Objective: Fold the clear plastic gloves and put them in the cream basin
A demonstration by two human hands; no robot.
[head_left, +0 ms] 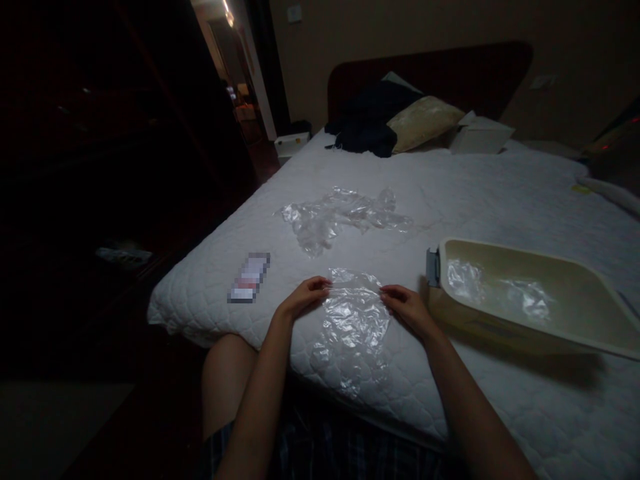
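A clear plastic bag (pixel 356 327), thin and crinkled, lies spread on the white quilted mattress near its front edge. My left hand (pixel 306 295) pinches the bag's left side near the far end. On the opposite side, my right hand (pixel 407 308) has its thumb and fingers closed on the bag's edge. Beyond the hands, more crumpled clear plastic (pixel 345 215) is strewn over the bed. To the right stands a cream plastic bin (pixel 530 337) with a grey latch, and shiny clear plastic (pixel 527 297) shows inside it.
A phone-like object (pixel 249 279), blurred out, lies left of my hands. Dark cloth (pixel 367 123), a beige pillow (pixel 425 122) and a white box (pixel 481 135) sit by the headboard (pixel 480 70). The mattress (pixel 200 293) ends at the left over a dark floor.
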